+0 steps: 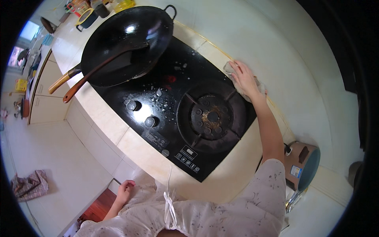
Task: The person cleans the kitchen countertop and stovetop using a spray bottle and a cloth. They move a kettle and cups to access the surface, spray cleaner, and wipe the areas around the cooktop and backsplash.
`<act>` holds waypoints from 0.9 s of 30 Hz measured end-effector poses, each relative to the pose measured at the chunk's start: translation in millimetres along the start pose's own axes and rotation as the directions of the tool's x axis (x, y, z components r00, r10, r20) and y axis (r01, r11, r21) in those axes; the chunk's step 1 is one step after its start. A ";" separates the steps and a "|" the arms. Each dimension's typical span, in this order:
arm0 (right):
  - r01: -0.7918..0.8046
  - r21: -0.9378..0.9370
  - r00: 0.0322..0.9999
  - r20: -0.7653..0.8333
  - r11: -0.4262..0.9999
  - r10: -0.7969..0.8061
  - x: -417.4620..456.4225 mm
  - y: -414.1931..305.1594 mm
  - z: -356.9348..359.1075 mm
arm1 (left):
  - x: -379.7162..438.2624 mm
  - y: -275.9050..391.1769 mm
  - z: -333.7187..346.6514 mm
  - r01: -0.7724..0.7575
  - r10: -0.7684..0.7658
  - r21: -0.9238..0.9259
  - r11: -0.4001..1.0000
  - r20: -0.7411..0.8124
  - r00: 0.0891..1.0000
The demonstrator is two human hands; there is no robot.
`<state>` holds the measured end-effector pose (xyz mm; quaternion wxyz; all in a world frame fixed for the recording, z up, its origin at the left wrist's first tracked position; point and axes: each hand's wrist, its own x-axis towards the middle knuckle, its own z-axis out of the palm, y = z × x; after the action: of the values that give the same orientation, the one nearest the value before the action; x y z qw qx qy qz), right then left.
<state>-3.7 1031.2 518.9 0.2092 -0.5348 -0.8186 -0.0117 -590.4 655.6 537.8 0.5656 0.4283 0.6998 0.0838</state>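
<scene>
My right hand [244, 78] is at the back right edge of a black glass gas hob [174, 97], its fingers over a greyish cleaning cloth [229, 69]. The cloth lies bunched on the tiled strip between hob and wall, partly hidden under my palm. Below my forearm side sits the right burner [213, 117], with brown residue at its centre. Water drops [160, 100] are scattered on the glass near two control knobs [150, 121]. My left hand [125, 190] hangs by my clothing, away from the counter, loosely curled with nothing seen in it.
A black wok [115, 38] covers the left burner, with a wooden-handled spatula [97, 69] across it. Its wooden handle [62, 83] overhangs the counter's front edge [115, 133]. A brown pot-like appliance [299, 166] stands at right. Bottles [123, 4] and a strainer [87, 17] stand at back left.
</scene>
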 end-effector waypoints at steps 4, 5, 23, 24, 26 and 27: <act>0.111 -0.025 0.993 0.032 0.994 -0.110 19.7 14.2 24.1 | 8.1 -10.8 0.3 -0.015 0.001 -0.135 0.991 -0.105 0.994; 0.150 -0.041 0.988 0.024 0.988 -0.149 23.4 16.8 27.2 | 10.6 -15.2 1.7 -0.001 -0.014 -0.145 0.989 -0.100 0.995; 0.062 0.357 0.978 0.165 0.932 -0.128 280.5 -76.0 119.9 | 38.8 -29.4 -34.8 0.199 -0.241 -0.333 0.922 -0.090 0.966; 0.060 0.315 0.980 0.162 0.947 -0.116 285.0 -72.1 129.1 | 37.6 -28.6 -37.5 0.195 -0.236 -0.320 0.927 -0.094 0.967; 0.045 0.261 0.982 0.164 0.964 -0.090 278.9 -59.4 135.7 | 39.4 -38.5 -41.9 0.168 -0.208 -0.335 0.927 -0.088 0.974; 0.043 0.252 0.981 0.172 0.967 -0.089 269.1 -53.9 134.6 | 42.4 -42.3 -45.6 0.151 -0.193 -0.341 0.928 -0.093 0.977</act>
<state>-187.2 1275.2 502.8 0.1982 -0.4758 -0.8467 0.1323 -650.8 675.6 497.6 0.5898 0.2576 0.7446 0.1772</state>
